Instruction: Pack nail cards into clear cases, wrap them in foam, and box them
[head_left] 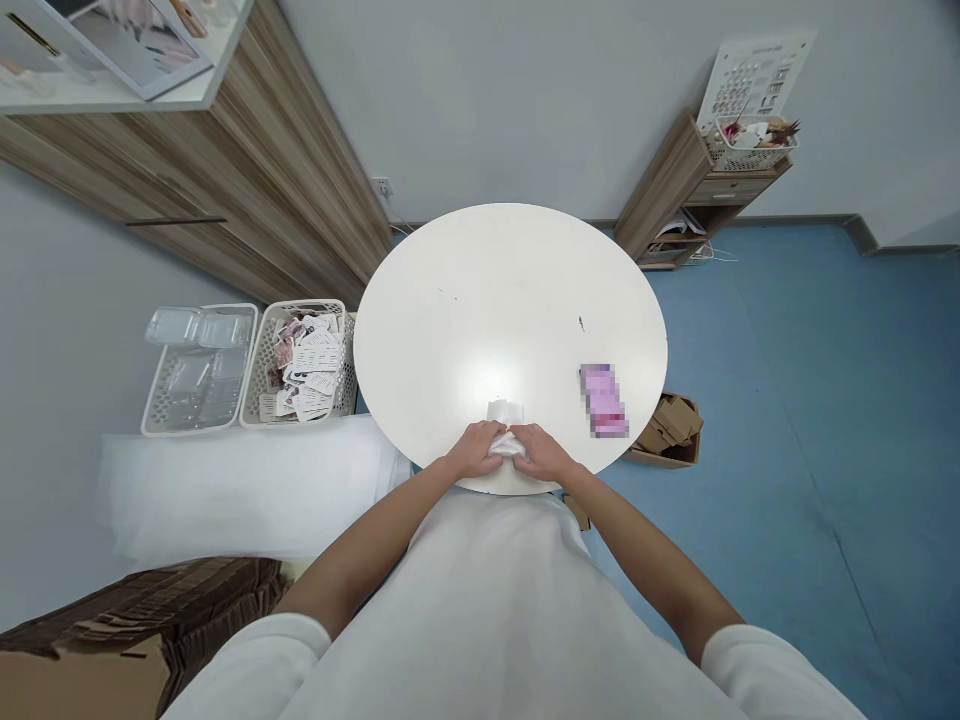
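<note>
At the near edge of the round white table [506,270], my left hand [475,450] and my right hand [541,453] meet over a small white bundle [508,443]. It looks soft and folded, like thin wrapping material. Each hand grips one side of it, with the fingers curled in. A flat white flap [505,410] sticks out beyond my fingertips; I cannot tell whether it is part of the bundle. Whatever may lie inside is hidden. To the right on the tabletop is a pixelated pink-purple rectangle [604,402].
A small dark object [581,323] lies on the table. Left stand a basket of printed cards [300,365], a basket of clear plastic boxes [199,370] and a stack of white translucent sheets [247,490]. A cardboard box [667,432] sits on the floor at right, near a wooden cabinet [697,200].
</note>
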